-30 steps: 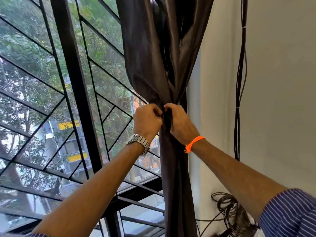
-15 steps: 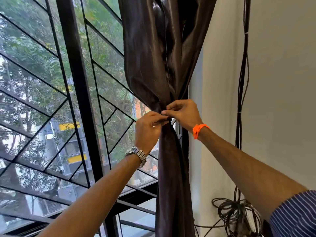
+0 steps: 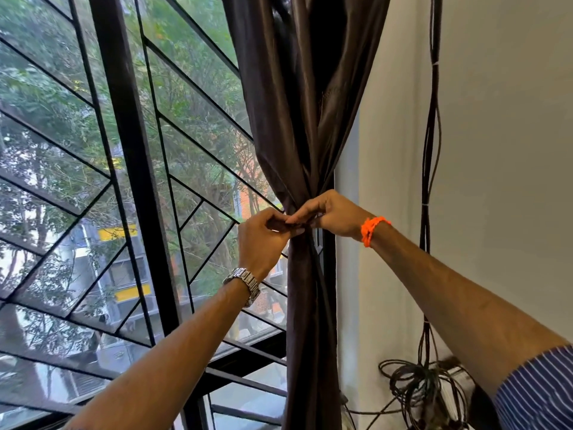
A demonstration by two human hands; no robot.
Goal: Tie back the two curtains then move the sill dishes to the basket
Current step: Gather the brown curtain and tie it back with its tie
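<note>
Satiny brown curtain (image 3: 305, 125), cinched waist

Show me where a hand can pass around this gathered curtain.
Free: the gap between the curtain and the window grille, below the left hand. Crowded: the wall side, where the right hand works and cables hang.

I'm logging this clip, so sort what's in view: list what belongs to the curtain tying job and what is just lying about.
Job in hand:
- dark brown satin curtain, bunched at the window's edge
- left hand and right hand, pinching the tie at the gathered waist

Just lying about:
- black cables hanging down the white wall
- tangled cable coil below
- black metal window grille
</note>
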